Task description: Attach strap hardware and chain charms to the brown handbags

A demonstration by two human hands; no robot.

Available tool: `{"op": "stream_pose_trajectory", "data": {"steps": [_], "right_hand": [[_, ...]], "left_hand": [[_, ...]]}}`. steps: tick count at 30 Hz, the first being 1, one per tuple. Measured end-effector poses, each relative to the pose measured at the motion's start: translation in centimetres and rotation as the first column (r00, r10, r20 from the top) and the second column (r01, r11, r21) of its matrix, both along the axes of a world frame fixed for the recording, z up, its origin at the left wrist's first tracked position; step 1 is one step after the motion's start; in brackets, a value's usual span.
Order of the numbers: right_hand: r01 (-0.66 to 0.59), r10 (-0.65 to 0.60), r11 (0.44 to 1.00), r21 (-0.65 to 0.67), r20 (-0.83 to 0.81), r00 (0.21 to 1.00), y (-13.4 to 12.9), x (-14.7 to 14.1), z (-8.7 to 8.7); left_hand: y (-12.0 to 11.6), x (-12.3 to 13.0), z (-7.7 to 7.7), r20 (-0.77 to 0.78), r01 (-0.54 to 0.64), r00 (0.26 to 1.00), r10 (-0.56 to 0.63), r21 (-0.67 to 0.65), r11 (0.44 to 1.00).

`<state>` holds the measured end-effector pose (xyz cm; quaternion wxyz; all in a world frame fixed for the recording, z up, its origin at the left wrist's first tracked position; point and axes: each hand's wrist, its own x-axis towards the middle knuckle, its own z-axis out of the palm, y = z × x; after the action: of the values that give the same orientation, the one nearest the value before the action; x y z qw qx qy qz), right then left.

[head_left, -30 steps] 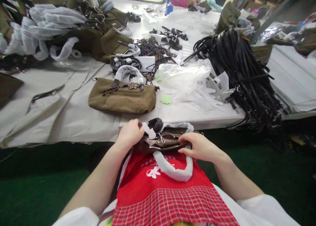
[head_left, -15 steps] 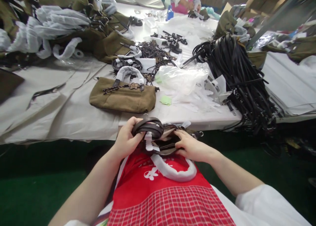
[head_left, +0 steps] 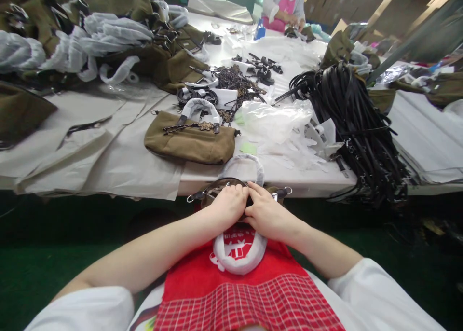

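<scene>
An olive bag (head_left: 208,199) with two wrapped white handles is at the table's front edge, against the red apron. One handle (head_left: 241,262) hangs toward me, the other stands up behind. My left hand (head_left: 231,203) is closed at the bag's opening, over its top edge; what its fingers hold is hidden. My right hand (head_left: 265,213) meets it there, fingers bent and gripping the bag's top edge. The coiled dark strap is out of sight. Beyond, a finished-looking olive bag (head_left: 191,143) with a braided flower charm (head_left: 205,126) lies on the table.
Olive bags with wrapped handles (head_left: 115,36) pile up at the left. Black straps (head_left: 350,114) hang over the table's right front edge. Braided cords (head_left: 238,82) and clear plastic (head_left: 278,121) lie mid-table. A person in a pink apron (head_left: 284,7) works at the far side.
My left hand has moved right, to the bag's opening beside my right hand. The coiled strap it held has gone from view. The bag's far handle now stands up, and the view has shifted slightly.
</scene>
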<state>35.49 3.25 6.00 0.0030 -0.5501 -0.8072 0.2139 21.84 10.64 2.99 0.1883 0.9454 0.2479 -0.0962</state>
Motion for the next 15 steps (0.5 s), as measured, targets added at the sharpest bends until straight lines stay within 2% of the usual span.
{"op": "stream_pose_trajectory", "data": {"steps": [4, 8, 11, 15], "right_hand": [[0.070, -0.071, 0.997, -0.012, -0.038, 0.997, -0.8, 0.7, -1.2], [0.041, -0.042, 0.999, -0.025, -0.045, 0.998, -1.5, 0.5, -2.0], [0.052, -0.053, 0.998, -0.042, -0.036, 0.998, -1.7, 0.0, -2.0], [0.050, -0.051, 0.999, -0.011, -0.093, 0.994, -2.2, 0.1, -1.3]], "left_hand": [[1.1, -0.1, -2.2, 0.056, 0.181, 0.983, -0.174, -0.186, 0.966], [1.3, 1.4, -5.0, 0.037, 0.274, 0.960, -0.278, -0.318, 0.908], [1.4, 3.2, -6.4, 0.022, 0.295, 0.950, -0.311, -0.383, 0.875], [1.8, 4.0, -6.5, 0.064, 0.256, 0.965, -0.254, -0.433, 0.864]]}}
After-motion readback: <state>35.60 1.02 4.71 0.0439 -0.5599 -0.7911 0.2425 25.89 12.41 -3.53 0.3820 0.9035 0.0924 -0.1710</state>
